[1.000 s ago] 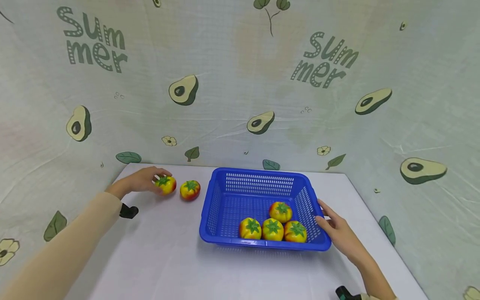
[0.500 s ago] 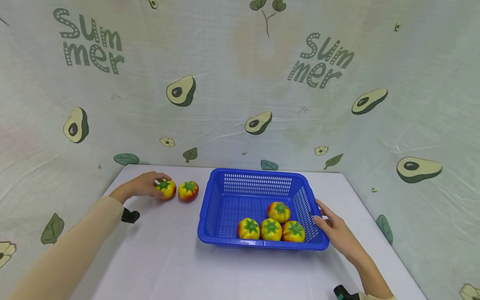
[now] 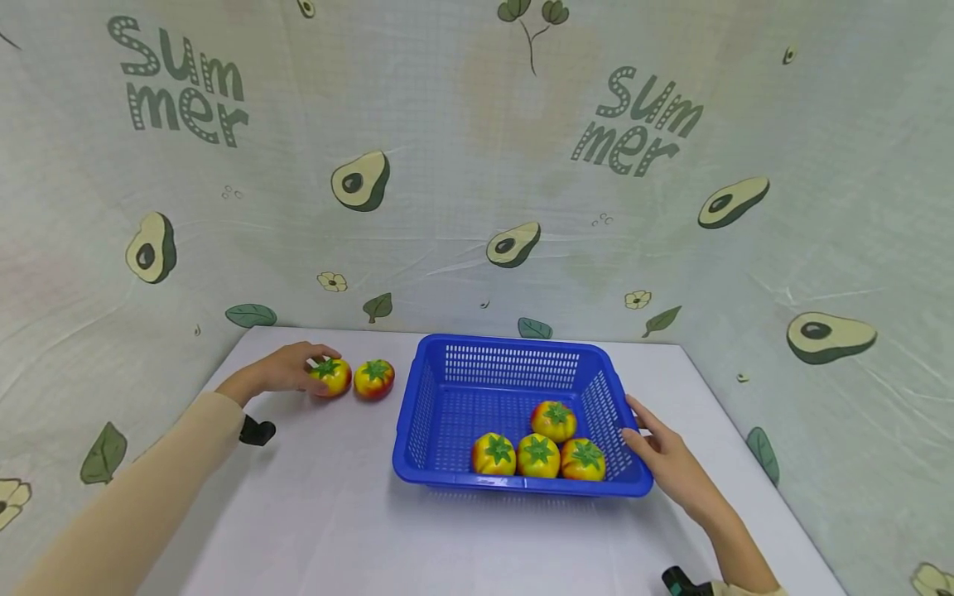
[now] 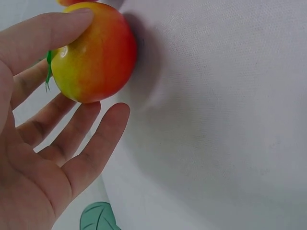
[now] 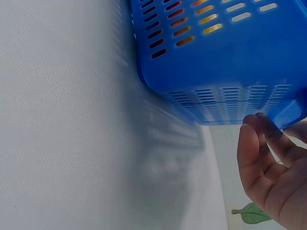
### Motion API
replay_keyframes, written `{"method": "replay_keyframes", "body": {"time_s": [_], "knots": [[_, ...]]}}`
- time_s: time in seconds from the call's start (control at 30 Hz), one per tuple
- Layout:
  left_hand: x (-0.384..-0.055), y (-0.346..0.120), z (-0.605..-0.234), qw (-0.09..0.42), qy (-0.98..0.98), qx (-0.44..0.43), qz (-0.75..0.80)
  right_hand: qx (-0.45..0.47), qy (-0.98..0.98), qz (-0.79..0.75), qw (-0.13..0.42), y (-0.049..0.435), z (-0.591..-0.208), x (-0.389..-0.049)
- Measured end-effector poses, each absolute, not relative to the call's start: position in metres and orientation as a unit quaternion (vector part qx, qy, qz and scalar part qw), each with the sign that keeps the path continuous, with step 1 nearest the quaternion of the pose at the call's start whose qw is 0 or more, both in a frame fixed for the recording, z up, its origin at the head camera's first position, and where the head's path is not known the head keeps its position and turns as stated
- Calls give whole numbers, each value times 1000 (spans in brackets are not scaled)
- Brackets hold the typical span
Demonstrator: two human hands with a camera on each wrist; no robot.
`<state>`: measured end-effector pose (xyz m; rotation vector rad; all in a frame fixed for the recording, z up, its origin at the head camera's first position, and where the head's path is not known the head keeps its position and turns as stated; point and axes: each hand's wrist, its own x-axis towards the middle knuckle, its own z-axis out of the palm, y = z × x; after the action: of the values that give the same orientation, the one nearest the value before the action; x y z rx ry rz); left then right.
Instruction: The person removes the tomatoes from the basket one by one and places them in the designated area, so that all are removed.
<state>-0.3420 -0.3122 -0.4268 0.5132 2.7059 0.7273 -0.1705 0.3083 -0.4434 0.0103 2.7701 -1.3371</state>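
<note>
Grips the blue basket by its right rim with the right hand, bringing curled fingers under the lip and the thumb over it. Contains, within the basket, four yellow-and-red fruits: a row of three along the near wall and a single one just behind, toward the right wall.

To the left of the basket, holds an outer fruit lightly between the thumb and narrowed fingers of the left hand. Leaves a loose fruit just beside it, between it and the basket.

Compared with a second ago, shows the outer fruit a little nearer the loose fruit; compared with half a second ago, shows hardly any change. Probably means a pause over a settled grip, with four fruits inside the basket and two outside.

Rests on a white worktop stretching in front of the basket and to either side. Is backed, beyond the basket, by a pale cloth printed with avocados, leaves and "summer", running down both flanks.
</note>
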Motion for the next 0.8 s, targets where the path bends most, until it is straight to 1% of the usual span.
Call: {"method": "replay_keyframes", "body": {"time_s": [0.53, 0.7, 0.8], "knots": [[-337, -318, -430, 125, 937, 196, 260, -1, 900, -434, 31, 309, -444, -171], [-337, -318, -427, 126, 936, 195, 264, -2, 901, -433, 30, 310, -445, -171], [-336, -321, -422, 116, 936, 194, 270, -3, 900, -434, 29, 309, -444, -171]]}}
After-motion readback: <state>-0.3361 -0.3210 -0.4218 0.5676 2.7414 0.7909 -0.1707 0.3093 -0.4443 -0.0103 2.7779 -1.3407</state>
